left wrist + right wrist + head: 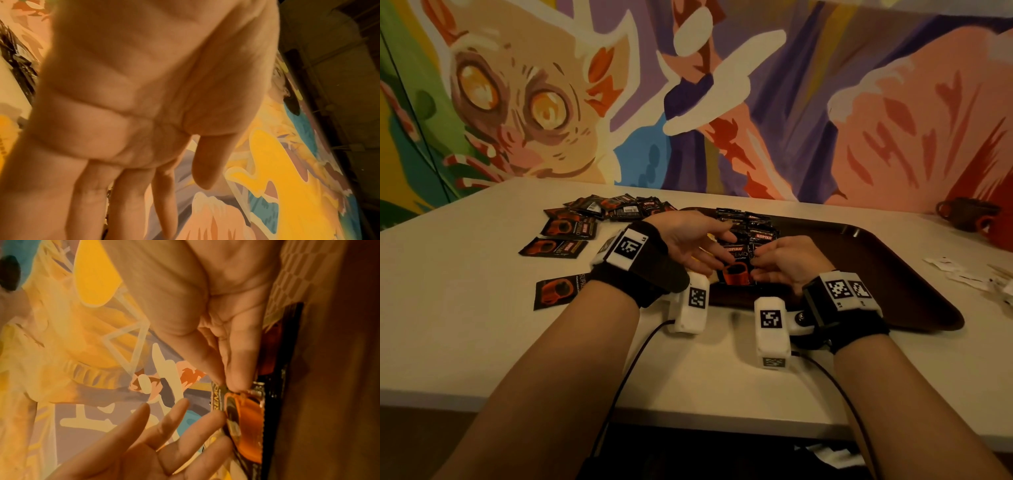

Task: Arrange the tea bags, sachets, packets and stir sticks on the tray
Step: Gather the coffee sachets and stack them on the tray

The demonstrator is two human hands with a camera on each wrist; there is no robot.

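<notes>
Nearest me, both hands meet over the front of the brown tray [893,274]. The right hand [787,262] pinches a black coffee packet [736,270] and stands it on the tray, while the left hand [688,240] steadies it with fingers spread and straight. Behind it a row of packets [751,222] already lies on the tray. More packets [585,222] wait on the surface to the left, white sachets [962,270] to the right. I'd say under halfway.
</notes>
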